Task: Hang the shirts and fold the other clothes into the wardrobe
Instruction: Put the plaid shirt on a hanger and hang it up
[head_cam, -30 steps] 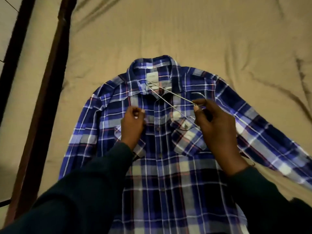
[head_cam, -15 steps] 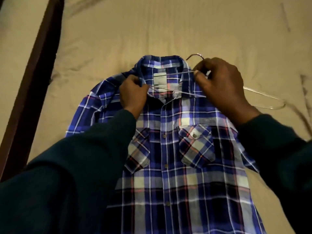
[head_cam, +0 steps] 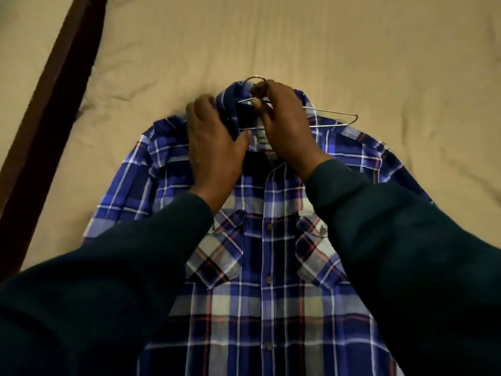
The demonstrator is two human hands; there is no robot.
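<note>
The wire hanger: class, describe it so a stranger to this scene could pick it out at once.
A blue plaid shirt lies flat on a tan bed sheet. At its collar, the right hand pinches a thin wire hanger, one end jutting right. It is the only bare metal thing among cloth.

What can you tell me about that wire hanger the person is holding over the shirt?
The wire hanger looks like thin, pale metal wire. Its hook curves up above the collar of the plaid shirt, and one arm juts out past the right hand to a bent tip. The other arm disappears under the collar, beside the left hand. The right hand pinches its neck; the shirt lies flat on the bed.
</note>
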